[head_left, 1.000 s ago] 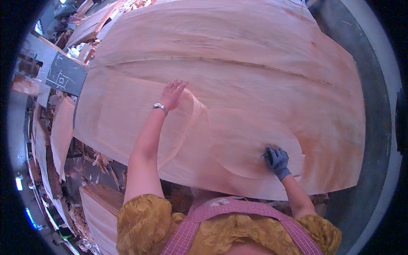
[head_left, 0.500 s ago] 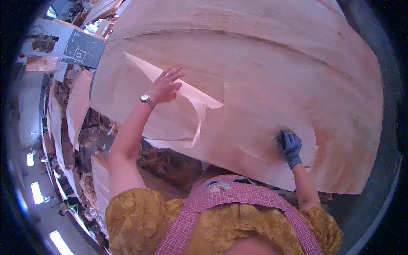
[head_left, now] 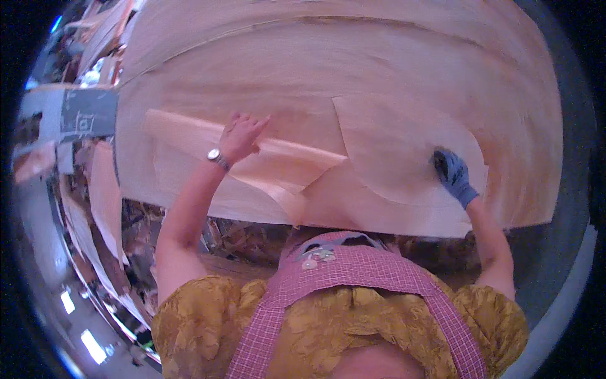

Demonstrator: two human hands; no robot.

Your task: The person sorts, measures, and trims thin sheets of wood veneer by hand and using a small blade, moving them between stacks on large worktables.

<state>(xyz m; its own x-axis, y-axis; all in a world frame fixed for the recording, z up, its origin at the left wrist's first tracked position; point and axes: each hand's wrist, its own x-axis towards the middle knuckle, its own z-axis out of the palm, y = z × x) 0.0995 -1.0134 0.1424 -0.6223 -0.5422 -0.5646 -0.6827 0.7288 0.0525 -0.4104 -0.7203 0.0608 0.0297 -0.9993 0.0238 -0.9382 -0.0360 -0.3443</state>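
A broad sheet of pale wood veneer spreads in front of me. On its left part, a loose, buckled veneer piece lies with its far edge raised in a long ridge. My left hand, bare with a wristwatch, is at that ridge, fingers spread and slightly bent; whether it touches is unclear. To the right, a flatter veneer piece with a curved outline lies on the sheet. Over its right part is my right hand, in a blue-grey glove, fingers curled in; what is under them is hidden.
Along the near edge, torn veneer scraps lie below the sheet. At the left stand a dark board with pale chalk-like lines and a hanging veneer strip. Grey floor runs along the right side.
The view has shifted, so the sheet's near edge sits higher. The left veneer piece's near flap has lost its upright curl and sags. My left fingers are more bent; the right hand stays on its piece.
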